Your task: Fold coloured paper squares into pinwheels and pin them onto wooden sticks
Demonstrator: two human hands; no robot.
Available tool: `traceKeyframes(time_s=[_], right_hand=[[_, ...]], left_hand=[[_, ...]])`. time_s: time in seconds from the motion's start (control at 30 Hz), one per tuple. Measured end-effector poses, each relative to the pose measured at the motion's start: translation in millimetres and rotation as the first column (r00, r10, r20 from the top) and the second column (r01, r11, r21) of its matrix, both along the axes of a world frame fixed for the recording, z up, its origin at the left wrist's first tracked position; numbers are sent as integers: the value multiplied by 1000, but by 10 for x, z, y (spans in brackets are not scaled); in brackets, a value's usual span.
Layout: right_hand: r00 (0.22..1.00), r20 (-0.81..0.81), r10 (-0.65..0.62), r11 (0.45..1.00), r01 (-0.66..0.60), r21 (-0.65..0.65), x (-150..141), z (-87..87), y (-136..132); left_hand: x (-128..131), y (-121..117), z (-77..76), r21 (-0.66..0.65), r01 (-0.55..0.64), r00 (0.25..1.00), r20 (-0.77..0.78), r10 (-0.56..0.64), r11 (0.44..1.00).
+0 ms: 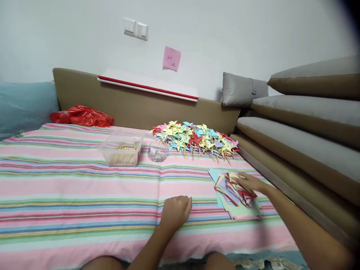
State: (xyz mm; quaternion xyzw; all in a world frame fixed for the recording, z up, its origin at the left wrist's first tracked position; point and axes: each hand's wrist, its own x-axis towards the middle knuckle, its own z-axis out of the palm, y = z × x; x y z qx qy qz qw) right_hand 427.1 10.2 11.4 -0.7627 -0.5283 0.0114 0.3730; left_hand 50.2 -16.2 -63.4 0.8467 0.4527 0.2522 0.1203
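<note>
My right hand (249, 182) reaches over a pile of small coloured paper pieces (229, 190), its outstretched fingers touching the top sheets. Larger light-green and blue paper sheets (247, 213) lie under that pile. Close by, a small dark tool (244, 199), perhaps scissors, rests on the papers, partly hidden. My left hand (176, 212) is closed in a fist on the striped cloth, and nothing shows in it. Farther back lies a heap of paper pinwheels on sticks (195, 139) in yellow, blue, red and other colours.
A clear plastic box (105, 153) with thin wooden sticks (123, 158) stands left of centre. Beside it is a small clear dish (156, 154) holding tiny pieces. A red plastic bag (84, 116) lies at the back left. Grey-brown cushions (303, 135) are stacked along the right.
</note>
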Motion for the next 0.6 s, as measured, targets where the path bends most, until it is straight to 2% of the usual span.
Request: traceKeyframes(time_s=[0.1, 0.17, 0.23, 0.43, 0.5, 0.6], right_hand=[[996, -52, 77, 985, -84, -151, -34, -331, -242], [994, -68, 87, 975, -99, -201, -14, -437, -294], [993, -74, 96, 965, -111, -236, 36, -457, -289], [995, -77, 63, 953, -83, -290, 158, -282, -238], [996, -87, 26, 966, -48, -254, 156, -184, -244], [991, -133, -22, 991, 5, -133, 118, 25, -265]], left_hand=[[-23, -16, -21, 33, -9, 1000, 5, 9, 999], [-27, -20, -29, 48, -12, 1000, 7, 11, 999], [-25, -19, -29, 57, -14, 1000, 7, 14, 998], [-19, 2, -11, 57, -14, 999, 31, 12, 998], [-20, 12, -11, 47, -8, 999, 50, 5, 999], [-21, 24, -14, 17, -6, 995, 96, 4, 1000]])
